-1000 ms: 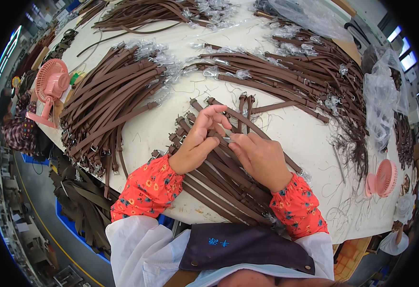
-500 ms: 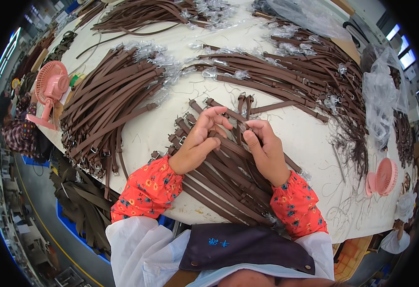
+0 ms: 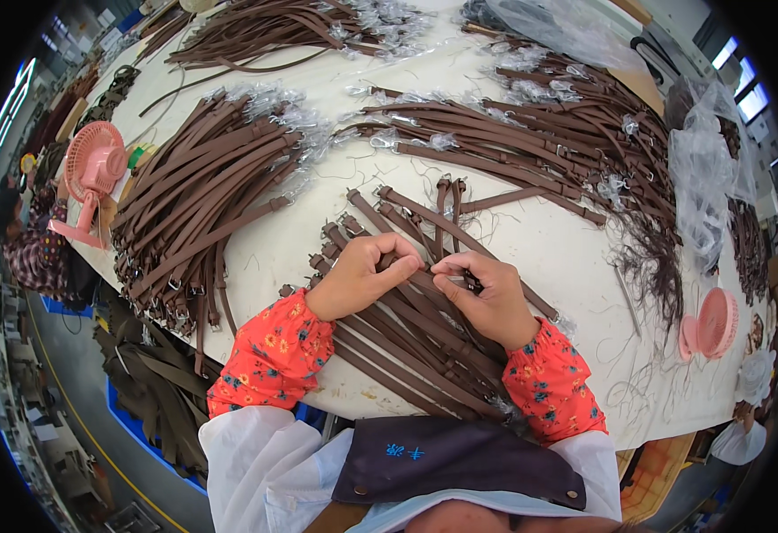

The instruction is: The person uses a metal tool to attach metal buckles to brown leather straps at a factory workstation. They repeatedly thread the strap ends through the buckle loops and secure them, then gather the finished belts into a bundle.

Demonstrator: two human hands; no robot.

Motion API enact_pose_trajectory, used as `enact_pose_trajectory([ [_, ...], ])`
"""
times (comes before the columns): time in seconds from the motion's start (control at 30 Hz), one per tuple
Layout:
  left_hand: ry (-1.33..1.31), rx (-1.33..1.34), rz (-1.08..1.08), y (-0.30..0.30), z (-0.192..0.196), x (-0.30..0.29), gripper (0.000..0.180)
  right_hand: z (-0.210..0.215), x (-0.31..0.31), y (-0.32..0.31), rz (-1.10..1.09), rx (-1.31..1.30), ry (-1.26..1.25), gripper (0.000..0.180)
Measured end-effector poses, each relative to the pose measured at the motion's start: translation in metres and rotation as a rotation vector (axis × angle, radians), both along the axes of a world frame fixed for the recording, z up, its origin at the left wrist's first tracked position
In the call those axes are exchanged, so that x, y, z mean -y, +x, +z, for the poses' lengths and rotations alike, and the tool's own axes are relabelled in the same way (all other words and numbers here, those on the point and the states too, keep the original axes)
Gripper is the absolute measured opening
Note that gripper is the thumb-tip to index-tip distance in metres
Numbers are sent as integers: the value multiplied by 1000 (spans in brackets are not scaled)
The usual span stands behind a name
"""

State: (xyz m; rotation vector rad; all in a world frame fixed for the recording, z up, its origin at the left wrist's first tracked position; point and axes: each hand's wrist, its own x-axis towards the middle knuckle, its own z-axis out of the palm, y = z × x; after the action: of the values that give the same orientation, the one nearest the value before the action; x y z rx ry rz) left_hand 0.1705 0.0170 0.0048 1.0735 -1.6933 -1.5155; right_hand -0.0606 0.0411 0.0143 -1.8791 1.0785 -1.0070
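Observation:
A pile of brown straps [image 3: 398, 351] with metal buckles at their far ends lies on the table right before me. Over it, my left hand [image 3: 364, 277] is closed, thumb and forefinger pinched together. Close by, my right hand [image 3: 488, 298] is pinched too, its fingertips almost meeting those of the left. Something small and dark shows between the fingertips, too hidden to name. One single strap [image 3: 460, 229] runs slantwise just beyond both hands, on top of the pile.
Bigger heaps of brown straps [image 3: 202, 178] with plastic-wrapped ends lie left, at the back and on the right [image 3: 531, 142]. Pink fans stand at left [image 3: 94, 164] and right [image 3: 718, 324]. Loose dark threads [image 3: 651, 271] lie at right. Another person [image 3: 29, 235] sits at far left.
Both hands have come nearer to me and closer together, away from the plastic-wrapped spot on a strap. Their fingers, looser before, are now pinched. The slanting strap lies bare on the pile.

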Motion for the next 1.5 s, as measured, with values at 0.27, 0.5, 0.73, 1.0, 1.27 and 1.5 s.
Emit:
enact_pose_trajectory([
  [0.27,219,-324,23,-2,19,-4,28,-5,11,-12,1,277,408,19],
  [0.5,200,-349,51,-4,8,-4,29,-7,9,-9,-27,143,328,26],
  [0.73,181,-321,26,0,3,-4,29,19,-1,-3,-123,-34,148,41],
  [1.0,145,-315,0,-1,5,-5,28,10,4,0,-56,-51,-187,40],
  [1.27,130,-349,-35,0,-1,-3,30,3,3,0,-3,-250,-500,54],
  [1.5,165,-332,-28,-2,2,-5,32,-5,6,-4,21,-101,-402,50],
])
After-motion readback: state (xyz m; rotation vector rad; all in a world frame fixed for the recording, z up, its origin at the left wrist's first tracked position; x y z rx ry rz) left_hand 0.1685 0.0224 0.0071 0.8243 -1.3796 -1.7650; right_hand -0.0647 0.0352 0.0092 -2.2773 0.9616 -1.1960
